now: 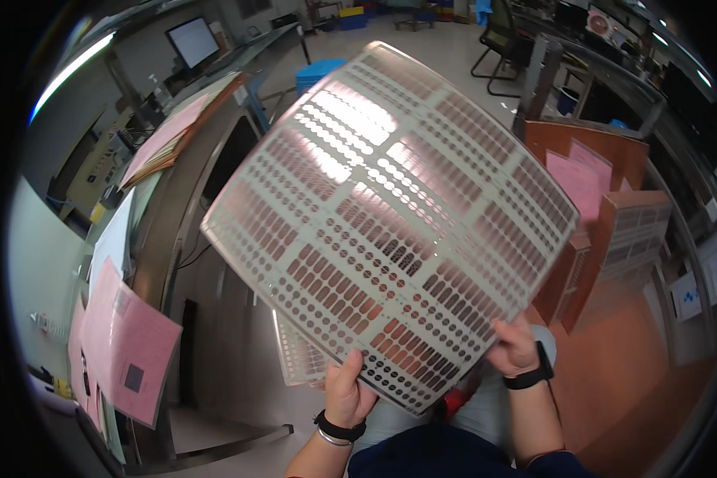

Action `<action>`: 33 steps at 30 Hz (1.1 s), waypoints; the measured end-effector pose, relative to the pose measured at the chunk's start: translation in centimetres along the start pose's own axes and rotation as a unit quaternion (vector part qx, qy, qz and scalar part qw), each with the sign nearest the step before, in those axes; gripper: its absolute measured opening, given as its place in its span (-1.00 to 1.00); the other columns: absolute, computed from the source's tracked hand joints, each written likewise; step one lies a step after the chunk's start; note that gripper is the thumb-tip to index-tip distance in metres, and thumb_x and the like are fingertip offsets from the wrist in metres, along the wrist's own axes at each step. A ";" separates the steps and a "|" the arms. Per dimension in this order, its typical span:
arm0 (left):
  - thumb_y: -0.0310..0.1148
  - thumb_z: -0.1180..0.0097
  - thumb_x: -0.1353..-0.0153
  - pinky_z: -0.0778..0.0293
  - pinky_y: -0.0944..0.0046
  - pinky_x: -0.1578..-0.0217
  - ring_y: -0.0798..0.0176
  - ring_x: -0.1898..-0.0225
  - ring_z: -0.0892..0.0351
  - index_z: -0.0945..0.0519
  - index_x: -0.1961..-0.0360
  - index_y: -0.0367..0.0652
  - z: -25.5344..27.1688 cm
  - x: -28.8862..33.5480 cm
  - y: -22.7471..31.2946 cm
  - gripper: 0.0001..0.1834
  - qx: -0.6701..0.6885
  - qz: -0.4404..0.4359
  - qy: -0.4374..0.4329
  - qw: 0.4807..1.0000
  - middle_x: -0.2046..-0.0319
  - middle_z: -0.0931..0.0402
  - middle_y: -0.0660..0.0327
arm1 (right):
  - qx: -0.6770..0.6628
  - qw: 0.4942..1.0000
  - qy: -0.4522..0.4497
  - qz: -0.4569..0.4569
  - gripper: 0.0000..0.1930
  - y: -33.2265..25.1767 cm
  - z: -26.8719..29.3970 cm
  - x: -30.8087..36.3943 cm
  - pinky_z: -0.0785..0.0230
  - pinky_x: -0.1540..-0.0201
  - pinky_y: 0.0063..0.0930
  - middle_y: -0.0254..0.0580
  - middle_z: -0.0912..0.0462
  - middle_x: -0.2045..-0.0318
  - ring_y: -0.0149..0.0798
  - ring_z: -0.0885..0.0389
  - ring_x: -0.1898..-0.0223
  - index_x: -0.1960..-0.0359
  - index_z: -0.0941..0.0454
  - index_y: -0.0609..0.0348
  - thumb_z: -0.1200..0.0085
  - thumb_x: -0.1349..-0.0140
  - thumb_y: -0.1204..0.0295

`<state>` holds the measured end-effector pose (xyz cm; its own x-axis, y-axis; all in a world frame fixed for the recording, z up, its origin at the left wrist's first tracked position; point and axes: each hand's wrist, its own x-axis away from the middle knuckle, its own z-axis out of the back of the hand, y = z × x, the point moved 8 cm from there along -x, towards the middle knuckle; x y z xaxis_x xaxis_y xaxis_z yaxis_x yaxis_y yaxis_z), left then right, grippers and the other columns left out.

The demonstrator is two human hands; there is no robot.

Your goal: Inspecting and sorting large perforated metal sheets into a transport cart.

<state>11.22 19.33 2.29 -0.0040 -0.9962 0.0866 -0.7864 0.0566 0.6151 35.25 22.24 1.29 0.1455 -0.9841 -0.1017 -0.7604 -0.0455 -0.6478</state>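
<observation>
Pinching its edges, left fingers [346,371] and right fingers [514,338] hold a glossy, oval-patterned panel [390,231].

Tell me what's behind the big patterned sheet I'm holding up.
Past the lower left edge of the big sheet, part of another patterned sheet shows; past its upper left edge, a blue object. Whatever lies behind its middle is covered and cannot be seen.
</observation>
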 end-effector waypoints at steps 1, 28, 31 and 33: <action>-0.35 -0.03 -0.24 -0.29 0.05 -0.14 0.11 -0.11 -0.37 -0.19 -0.20 -0.26 0.7 0.0 0.9 -0.46 -0.016 -0.006 0.009 1.000 -0.11 -0.34 0.07 | 0.019 1.000 0.011 -0.015 -0.50 -0.2 1.8 0.1 -0.24 -0.18 -0.14 -0.05 -0.31 -0.18 -0.09 -0.35 -0.16 -0.22 -0.18 0.18 0.08 -0.29 0.26; -0.12 -0.03 -0.24 -0.10 -0.01 -0.24 0.12 -0.24 -0.18 -0.11 -0.28 -0.12 -2.4 0.4 0.0 -0.34 0.013 -0.035 -0.048 0.998 -0.22 -0.21 0.18 | -0.023 0.997 0.032 0.066 -0.51 -0.7 -0.1 0.0 -0.27 -0.13 -0.20 -0.19 -0.41 -0.06 -0.19 -0.39 -0.09 -0.16 -0.24 0.21 -0.07 -0.21 0.43; -0.29 0.01 -0.27 -0.21 0.04 -0.19 0.14 -0.18 -0.28 -0.16 -0.24 -0.18 -1.2 -0.1 1.0 -0.45 0.030 -0.006 -0.020 0.999 -0.18 -0.27 0.14 | -0.009 0.996 0.072 0.056 -0.54 -2.0 2.7 1.0 -0.25 -0.17 -0.17 -0.16 -0.41 -0.09 -0.18 -0.39 -0.10 -0.16 -0.24 0.24 -0.01 -0.24 0.40; -0.29 0.06 -0.30 -0.24 0.06 -0.17 0.14 -0.16 -0.31 -0.19 -0.22 -0.19 1.0 -0.5 2.5 -0.50 0.018 -0.027 -0.005 0.999 -0.16 -0.29 0.14 | -0.068 0.983 0.103 0.133 -0.65 -5.8 3.7 0.8 -0.24 -0.19 -0.12 -0.08 -0.45 -0.07 -0.15 -0.42 -0.10 -0.07 -0.35 0.22 0.19 -0.34 0.30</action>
<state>8.63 19.89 2.97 0.0322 -0.9984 0.0458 -0.8077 0.0010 0.5896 42.10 22.39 2.15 -0.1908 -0.9775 -0.0899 -0.8337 0.2097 -0.5108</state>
